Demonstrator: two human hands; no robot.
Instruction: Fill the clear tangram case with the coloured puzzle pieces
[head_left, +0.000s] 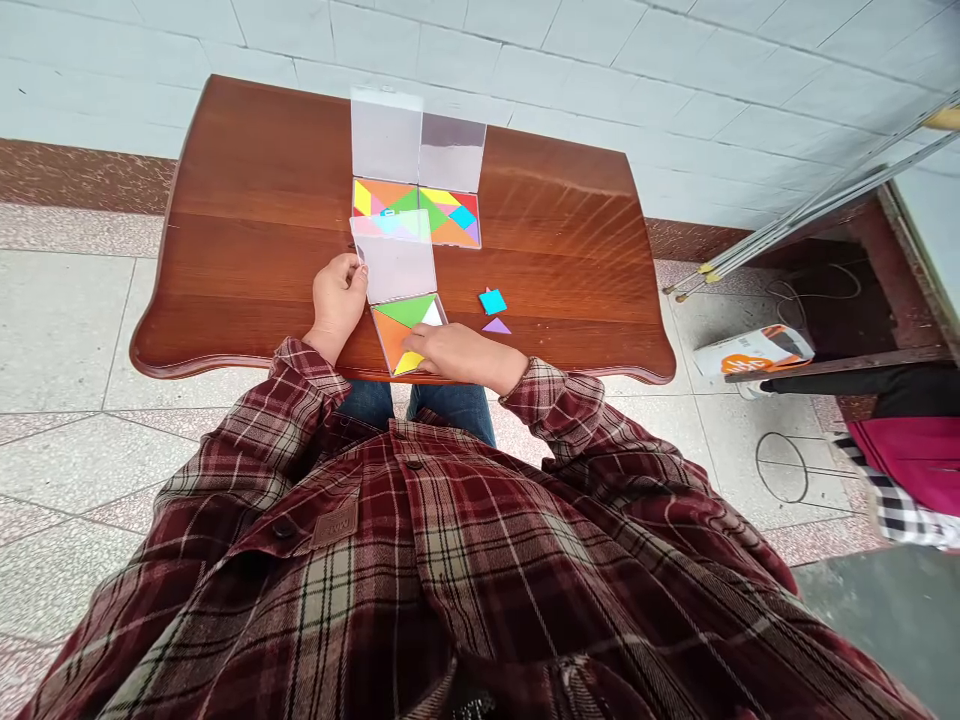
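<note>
On the wooden table, a tangram case (pixel 377 338) stands near the front edge with its clear lid (pixel 396 262) raised. Inside are a green triangle (pixel 405 309), an orange triangle (pixel 390 335) and a yellow piece (pixel 409 362); a bare white patch shows at the right. My left hand (pixel 339 298) pinches the lid's left edge. With bent fingers, my right hand (pixel 461 355) reaches over the case's right side and grips the yellow piece; its fingertips are partly hidden. To the right lie a blue square (pixel 493 301), overlapping a small reddish piece, and a purple triangle (pixel 496 326).
Two more tangram cases stand side by side behind, their left (pixel 387 140) and right (pixel 451 150) lids upright, with colored pieces inside. A tiled wall borders the table (pixel 255 220) at the back. On the right are metal poles (pixel 750 240) and a white-orange carton (pixel 754 350).
</note>
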